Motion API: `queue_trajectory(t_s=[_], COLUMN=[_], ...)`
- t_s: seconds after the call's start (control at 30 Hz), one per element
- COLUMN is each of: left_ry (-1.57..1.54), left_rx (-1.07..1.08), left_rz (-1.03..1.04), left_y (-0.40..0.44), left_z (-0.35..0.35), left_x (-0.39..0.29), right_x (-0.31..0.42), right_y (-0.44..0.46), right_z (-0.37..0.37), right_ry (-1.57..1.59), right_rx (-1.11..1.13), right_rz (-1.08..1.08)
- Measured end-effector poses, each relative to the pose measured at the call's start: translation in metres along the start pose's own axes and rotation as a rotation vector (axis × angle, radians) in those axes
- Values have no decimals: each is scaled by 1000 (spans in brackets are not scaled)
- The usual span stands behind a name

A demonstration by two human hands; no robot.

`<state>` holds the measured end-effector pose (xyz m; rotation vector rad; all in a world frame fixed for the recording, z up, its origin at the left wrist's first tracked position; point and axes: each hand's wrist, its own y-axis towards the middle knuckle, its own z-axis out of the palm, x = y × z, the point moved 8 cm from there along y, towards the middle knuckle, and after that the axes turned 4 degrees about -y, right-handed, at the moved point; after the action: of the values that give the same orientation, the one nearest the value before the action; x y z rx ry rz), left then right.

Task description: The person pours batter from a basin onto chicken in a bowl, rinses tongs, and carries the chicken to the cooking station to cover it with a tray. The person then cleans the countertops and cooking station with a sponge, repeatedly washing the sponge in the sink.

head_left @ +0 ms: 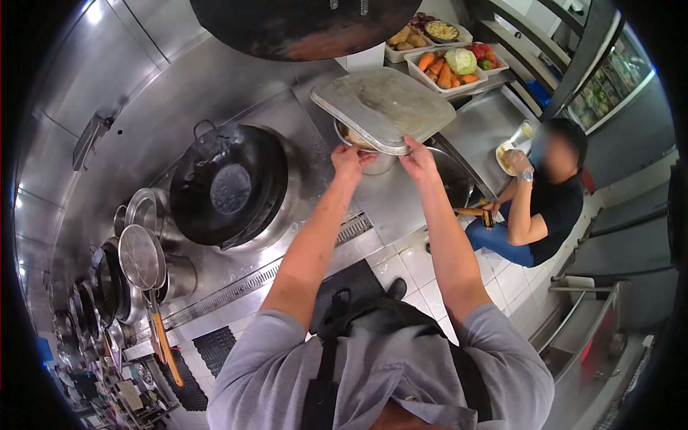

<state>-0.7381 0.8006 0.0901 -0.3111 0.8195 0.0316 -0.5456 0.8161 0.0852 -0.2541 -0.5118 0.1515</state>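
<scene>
In the head view, a worn rectangular metal tray [387, 104] lies slanted over a round steel pot [380, 164], covering most of its mouth. Something pale shows inside the pot at the uncovered left side. My right hand [418, 159] grips the tray's near edge, thumb on top. My left hand [350, 163] is closed at the pot's near rim, just under the tray; its fingertips are partly hidden. Both arms are stretched forward over the steel counter [326, 172].
A large black wok [231, 185] stands to the left, near a strainer [142, 256] with a wooden handle. Vegetable baskets [448, 87] are at the back right. A seated person [555, 193] is at the right, eating. Another dark wok [308, 32] hangs in the foreground above.
</scene>
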Motion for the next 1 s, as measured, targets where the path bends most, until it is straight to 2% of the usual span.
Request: queue_trajectory(t_s=[0.13, 0.27, 0.37, 0.47, 0.57, 0.6, 0.73, 0.83, 1.0], left_ry=[101, 170, 39, -264, -231, -82, -188, -187, -252], left_rx=[66, -95, -112, -214, -108, -214, -74, -25, -14], left_rz=[-131, -25, 48, 175, 140, 97, 28, 66, 163], left_y=[53, 70, 78, 59, 82, 36, 27, 43, 76], left_z=[-17, -32, -48, -56, -64, -37, -9, -1, -13], left_x=[-24, -53, -56, -57, -37, -38, -19, -26, -47], right_x=[-7, -4, -6, -16, -23, -25, -28, -23, -17], right_y=[20, 26, 34, 39, 35, 37, 38, 41, 45], right_z=[1, 16, 31, 42, 48, 46, 54, 50, 56], right_ry=[40, -7, -41, -57, -66, -74, -48, -86, -72], right_rx=[54, -8, 8, -4, -10, -4, 55, -28, 0], right_rz=[25, 73, 78, 65, 66, 81, 88, 95, 92])
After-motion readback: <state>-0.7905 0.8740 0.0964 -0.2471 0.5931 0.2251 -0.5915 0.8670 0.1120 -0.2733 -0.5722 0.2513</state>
